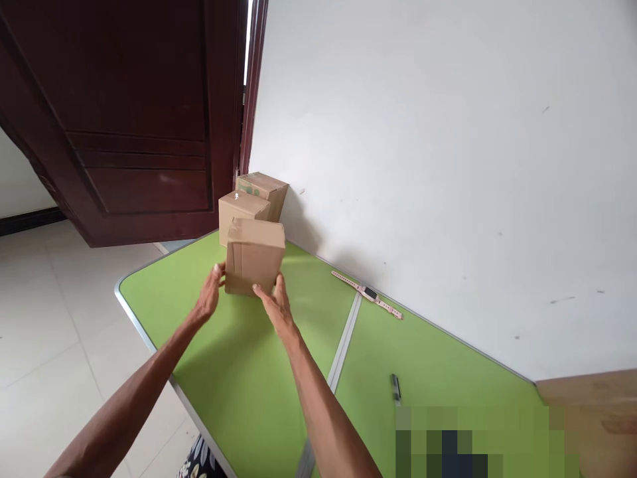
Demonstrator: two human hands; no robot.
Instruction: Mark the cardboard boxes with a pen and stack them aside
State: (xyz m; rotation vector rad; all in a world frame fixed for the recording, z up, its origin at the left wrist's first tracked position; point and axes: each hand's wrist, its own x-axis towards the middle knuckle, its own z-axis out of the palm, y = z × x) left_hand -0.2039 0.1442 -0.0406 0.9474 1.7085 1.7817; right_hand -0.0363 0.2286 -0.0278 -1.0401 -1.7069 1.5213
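Observation:
A brown cardboard box is at the far left part of the green table, in front of two other boxes. My right hand grips its lower right corner, thumb on the front face and the other fingers partly hidden along the side. My left hand is beside the box's left side, fingers slightly apart and thumb up. Whether its fingertips touch the cardboard I cannot tell. Just behind stand a second cardboard box and a taller one with green marks, near the wall.
The green folding table has a metal rim and a metal seam across it. A pink-strapped smartwatch lies along the wall edge. A small dark object sits nearer me, beside a pixelated patch. Brown cardboard is at lower right; a dark red door stands behind.

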